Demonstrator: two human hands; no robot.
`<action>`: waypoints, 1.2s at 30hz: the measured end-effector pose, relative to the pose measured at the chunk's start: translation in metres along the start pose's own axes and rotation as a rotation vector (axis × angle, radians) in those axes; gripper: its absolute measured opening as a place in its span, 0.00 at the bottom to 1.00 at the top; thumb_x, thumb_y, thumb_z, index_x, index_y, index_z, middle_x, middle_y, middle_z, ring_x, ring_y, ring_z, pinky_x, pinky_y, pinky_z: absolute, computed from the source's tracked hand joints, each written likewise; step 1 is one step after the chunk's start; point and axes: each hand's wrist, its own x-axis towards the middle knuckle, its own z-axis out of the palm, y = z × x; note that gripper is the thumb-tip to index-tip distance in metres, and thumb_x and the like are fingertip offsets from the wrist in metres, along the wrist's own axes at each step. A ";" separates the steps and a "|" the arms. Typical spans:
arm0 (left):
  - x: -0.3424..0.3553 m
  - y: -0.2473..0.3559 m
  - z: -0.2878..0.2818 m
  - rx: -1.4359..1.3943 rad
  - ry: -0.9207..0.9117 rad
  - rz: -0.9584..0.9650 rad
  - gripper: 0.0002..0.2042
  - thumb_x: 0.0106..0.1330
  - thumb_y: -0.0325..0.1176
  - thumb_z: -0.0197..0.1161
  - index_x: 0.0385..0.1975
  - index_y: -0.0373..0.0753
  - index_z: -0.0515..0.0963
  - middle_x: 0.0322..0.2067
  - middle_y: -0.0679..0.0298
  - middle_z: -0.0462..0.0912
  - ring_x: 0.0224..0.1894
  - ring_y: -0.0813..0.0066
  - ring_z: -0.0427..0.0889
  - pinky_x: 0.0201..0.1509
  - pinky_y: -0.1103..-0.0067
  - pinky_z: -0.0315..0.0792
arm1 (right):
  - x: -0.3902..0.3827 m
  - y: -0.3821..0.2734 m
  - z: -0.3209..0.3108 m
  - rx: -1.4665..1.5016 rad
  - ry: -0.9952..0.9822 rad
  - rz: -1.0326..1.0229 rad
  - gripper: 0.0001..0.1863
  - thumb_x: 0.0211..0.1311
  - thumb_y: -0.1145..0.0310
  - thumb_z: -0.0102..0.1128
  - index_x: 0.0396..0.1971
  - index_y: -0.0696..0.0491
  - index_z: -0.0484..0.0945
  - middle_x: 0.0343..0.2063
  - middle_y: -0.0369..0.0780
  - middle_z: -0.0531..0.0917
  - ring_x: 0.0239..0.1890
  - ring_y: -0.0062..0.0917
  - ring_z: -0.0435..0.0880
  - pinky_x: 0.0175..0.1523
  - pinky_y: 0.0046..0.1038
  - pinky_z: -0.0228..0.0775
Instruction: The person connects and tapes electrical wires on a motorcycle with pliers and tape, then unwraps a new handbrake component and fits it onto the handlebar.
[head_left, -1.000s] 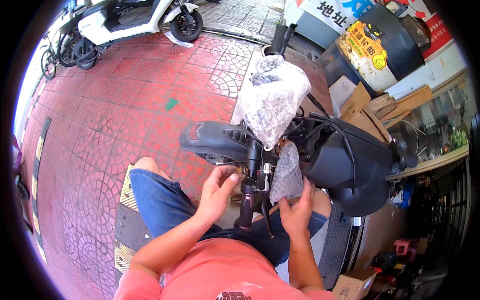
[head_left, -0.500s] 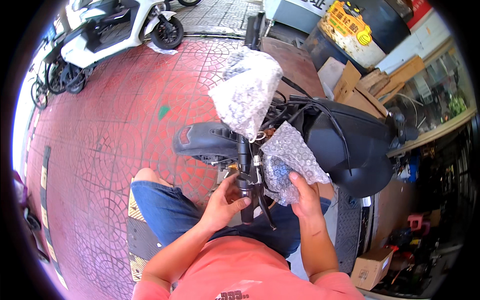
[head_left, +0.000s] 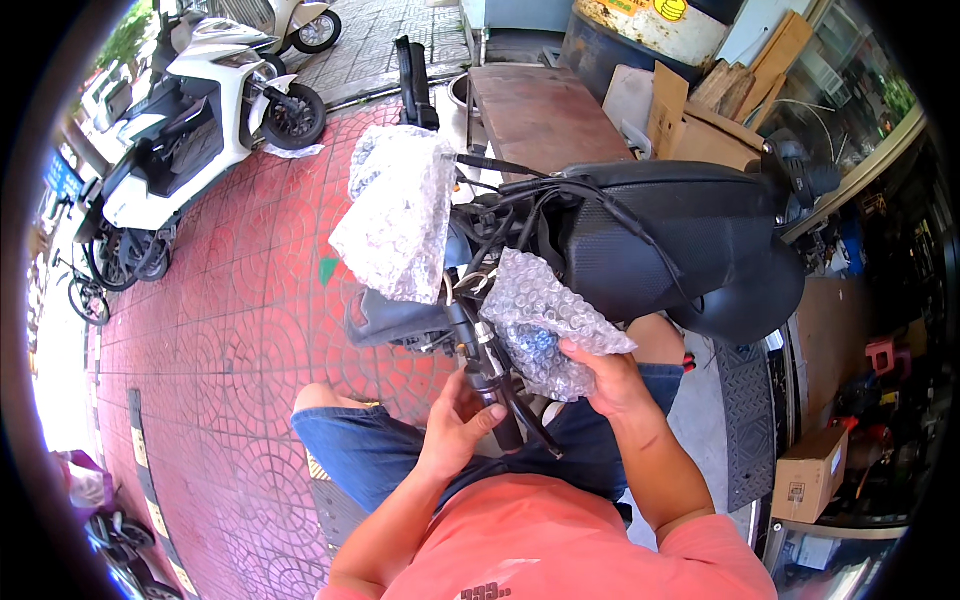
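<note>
My left hand [head_left: 458, 428] is curled round the black handlebar [head_left: 488, 385] of a two-wheeler, its thumb on the upper side near the black grip [head_left: 508, 432]. Just right of the grip, a black brake lever [head_left: 538, 428] slants toward me. My right hand [head_left: 612, 382] pinches the lower right edge of a bubble-wrap bundle [head_left: 548, 325], thumb on top and fingers hidden beneath. Something bluish shows through the wrap, too blurred to name. A larger bubble-wrapped bundle [head_left: 395, 225] covers the middle of the handlebar; the other grip [head_left: 415, 85] sticks out beyond it.
The vehicle's black body [head_left: 660, 230] stretches right. Behind it stand a brown bench [head_left: 535, 105], cardboard and wood pieces [head_left: 715, 100] and a rusty drum [head_left: 645, 35]. A white scooter [head_left: 200, 130] is parked far left on red paving [head_left: 220, 370]. A cardboard box [head_left: 808, 475] sits at lower right.
The view has shifted. The handlebar now slants more, its near end further right and its far end further left. Both hands keep their places on the handlebar and the bubble wrap.
</note>
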 end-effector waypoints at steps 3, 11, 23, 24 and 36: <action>-0.001 0.000 0.008 0.042 0.024 0.030 0.33 0.70 0.29 0.76 0.70 0.31 0.65 0.59 0.57 0.83 0.61 0.69 0.83 0.68 0.70 0.75 | 0.004 0.007 -0.011 0.007 -0.005 0.010 0.17 0.68 0.75 0.69 0.55 0.63 0.87 0.51 0.41 0.91 0.53 0.24 0.88 0.61 0.29 0.77; 0.000 -0.006 -0.005 -0.037 0.018 -0.161 0.24 0.67 0.38 0.80 0.56 0.33 0.80 0.44 0.59 0.91 0.45 0.67 0.91 0.54 0.63 0.86 | 0.007 0.010 -0.025 0.034 -0.081 0.069 0.26 0.69 0.77 0.67 0.67 0.60 0.78 0.60 0.44 0.86 0.61 0.32 0.86 0.67 0.37 0.77; 0.016 -0.037 -0.044 -0.249 -0.244 -0.185 0.29 0.62 0.52 0.81 0.55 0.37 0.83 0.48 0.57 0.91 0.48 0.64 0.92 0.54 0.64 0.86 | 0.008 0.006 -0.009 0.108 -0.067 0.049 0.23 0.70 0.71 0.69 0.62 0.61 0.83 0.57 0.42 0.88 0.58 0.27 0.88 0.65 0.34 0.79; 0.016 -0.036 -0.045 -0.251 -0.257 -0.193 0.29 0.62 0.52 0.81 0.55 0.37 0.83 0.48 0.58 0.91 0.47 0.64 0.92 0.53 0.65 0.86 | 0.009 0.007 -0.011 0.104 -0.074 0.050 0.23 0.70 0.71 0.68 0.63 0.60 0.83 0.58 0.41 0.88 0.59 0.28 0.87 0.65 0.34 0.79; 0.019 -0.026 -0.044 -0.245 -0.310 -0.211 0.29 0.63 0.52 0.81 0.55 0.37 0.84 0.46 0.59 0.92 0.45 0.67 0.92 0.50 0.69 0.85 | 0.008 0.005 -0.009 0.112 -0.075 0.063 0.24 0.72 0.67 0.67 0.64 0.60 0.82 0.59 0.41 0.88 0.59 0.28 0.88 0.65 0.35 0.80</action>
